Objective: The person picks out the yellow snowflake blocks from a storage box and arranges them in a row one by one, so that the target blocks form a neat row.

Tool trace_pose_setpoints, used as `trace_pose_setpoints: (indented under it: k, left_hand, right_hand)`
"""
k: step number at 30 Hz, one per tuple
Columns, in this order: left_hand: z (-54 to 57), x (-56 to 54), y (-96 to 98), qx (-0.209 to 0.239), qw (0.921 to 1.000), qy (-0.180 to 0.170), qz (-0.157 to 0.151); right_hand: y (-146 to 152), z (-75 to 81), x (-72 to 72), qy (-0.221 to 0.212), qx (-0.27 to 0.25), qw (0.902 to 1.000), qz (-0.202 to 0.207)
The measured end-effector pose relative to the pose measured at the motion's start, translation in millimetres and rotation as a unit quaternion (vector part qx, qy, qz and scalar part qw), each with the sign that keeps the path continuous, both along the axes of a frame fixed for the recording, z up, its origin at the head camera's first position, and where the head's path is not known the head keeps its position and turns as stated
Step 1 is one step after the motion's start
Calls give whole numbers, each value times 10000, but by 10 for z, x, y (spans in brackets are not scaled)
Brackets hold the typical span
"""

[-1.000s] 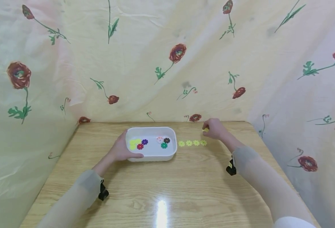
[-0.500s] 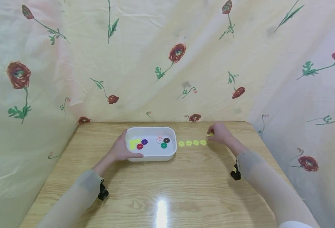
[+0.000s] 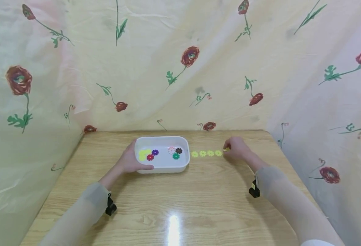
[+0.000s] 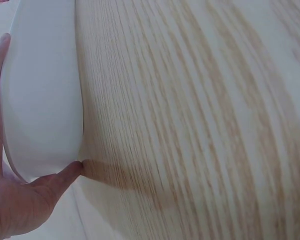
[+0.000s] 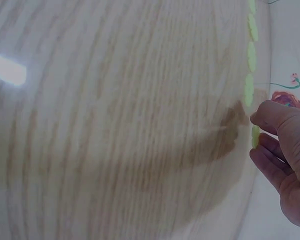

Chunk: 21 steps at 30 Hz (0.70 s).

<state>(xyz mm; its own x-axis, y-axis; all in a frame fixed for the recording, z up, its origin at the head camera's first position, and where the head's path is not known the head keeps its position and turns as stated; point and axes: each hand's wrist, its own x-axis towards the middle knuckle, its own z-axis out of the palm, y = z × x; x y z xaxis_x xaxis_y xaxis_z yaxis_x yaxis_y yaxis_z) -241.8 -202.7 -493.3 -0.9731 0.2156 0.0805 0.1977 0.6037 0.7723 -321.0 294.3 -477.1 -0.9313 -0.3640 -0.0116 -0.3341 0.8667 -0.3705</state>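
My left hand (image 3: pixel 129 161) grips the left end of a white plastic tub (image 3: pixel 165 170), its thumb along the front rim. Inside the tub lie several yellow flower-shaped pieces (image 3: pixel 143 155), a purple piece (image 3: pixel 155 152), a red one, a pale pink one, a dark brown one and a green piece (image 3: pixel 176 156). My right hand (image 3: pixel 238 149) pinches another yellow flower-shaped piece (image 5: pixel 255 137) between thumb and fingers. It is low over the table, at the right end of a straight row of yellow flower pieces (image 3: pixel 203 153) to the right of the tub.
The wood-grain table (image 3: pixel 155 201) ends at the back against a hanging cloth (image 3: pixel 143 68) printed with red flowers, which also covers both sides. Light glares off the tabletop near the front. Each forearm carries a small black camera (image 3: pixel 254 189).
The right hand has moved rightward and then a little toward me with the yellow piece, down to the end of the row. My left hand stays on the tub.
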Motion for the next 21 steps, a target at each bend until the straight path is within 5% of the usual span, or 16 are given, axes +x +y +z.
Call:
trace_pose_setpoints:
  k: [21]
  left_hand:
    - [-13, -19, -8, 77, 9999, 35, -92]
  right_hand:
    - [2, -63, 37, 108, 173, 9994, 264]
